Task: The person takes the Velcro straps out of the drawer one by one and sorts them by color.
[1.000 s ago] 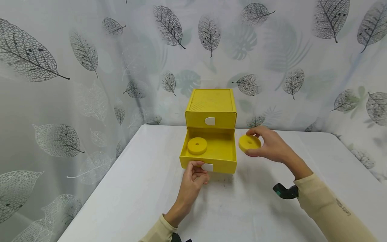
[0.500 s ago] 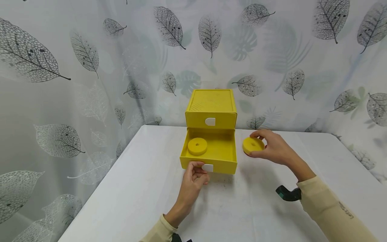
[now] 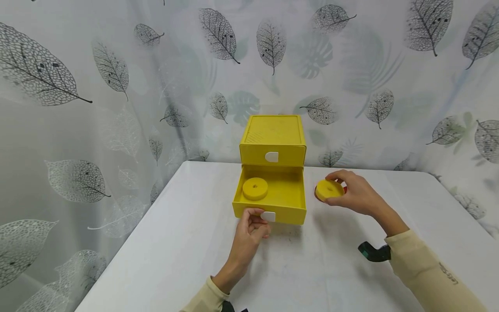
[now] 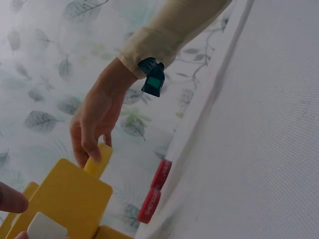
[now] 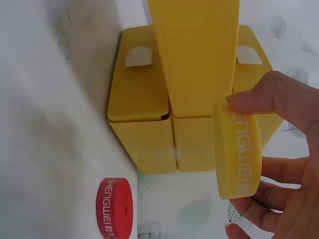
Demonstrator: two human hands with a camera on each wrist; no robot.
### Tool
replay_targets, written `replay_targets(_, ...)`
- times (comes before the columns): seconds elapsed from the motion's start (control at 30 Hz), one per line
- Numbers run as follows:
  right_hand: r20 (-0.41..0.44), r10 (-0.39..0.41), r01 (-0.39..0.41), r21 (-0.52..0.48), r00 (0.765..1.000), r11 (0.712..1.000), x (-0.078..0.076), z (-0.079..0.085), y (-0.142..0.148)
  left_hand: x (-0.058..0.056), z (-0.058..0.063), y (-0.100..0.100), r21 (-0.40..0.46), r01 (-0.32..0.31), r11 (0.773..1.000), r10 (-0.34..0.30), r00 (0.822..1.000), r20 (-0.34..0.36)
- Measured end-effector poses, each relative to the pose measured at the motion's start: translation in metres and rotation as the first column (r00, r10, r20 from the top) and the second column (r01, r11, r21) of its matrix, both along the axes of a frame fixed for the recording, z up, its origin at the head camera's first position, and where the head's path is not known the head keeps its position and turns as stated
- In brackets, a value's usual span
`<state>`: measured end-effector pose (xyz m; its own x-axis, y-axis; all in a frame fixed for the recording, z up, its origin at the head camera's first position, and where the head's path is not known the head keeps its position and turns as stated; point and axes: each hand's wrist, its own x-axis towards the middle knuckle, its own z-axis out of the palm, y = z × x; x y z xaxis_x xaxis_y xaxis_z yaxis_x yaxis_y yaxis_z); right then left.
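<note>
The head view looks forward and down from above the near side of the tabletop, far enough back to frame the left hand, the right hand, the yellow drawer unit and the leaf-patterned curtain. The left wrist view sits close by the pulled-out drawer, rolled so the tabletop fills its right side, and faces across towards the right hand; the right wrist view, rolled sideways too, looks close up past that hand at the unit. All three share that drawer and the held yellow disc.
</note>
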<state>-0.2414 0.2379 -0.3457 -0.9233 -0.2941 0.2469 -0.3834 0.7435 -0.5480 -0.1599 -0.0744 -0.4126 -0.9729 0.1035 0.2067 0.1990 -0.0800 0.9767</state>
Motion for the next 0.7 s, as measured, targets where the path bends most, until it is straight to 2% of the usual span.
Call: replay_targets(0.7,0.052,-0.036,0.036,-0.003,0.998,0.999,-0.002,-0.015,0.004,0.001,0.0,0.001,0.003,0.008,1.0,-0.008,1.0,0.008)
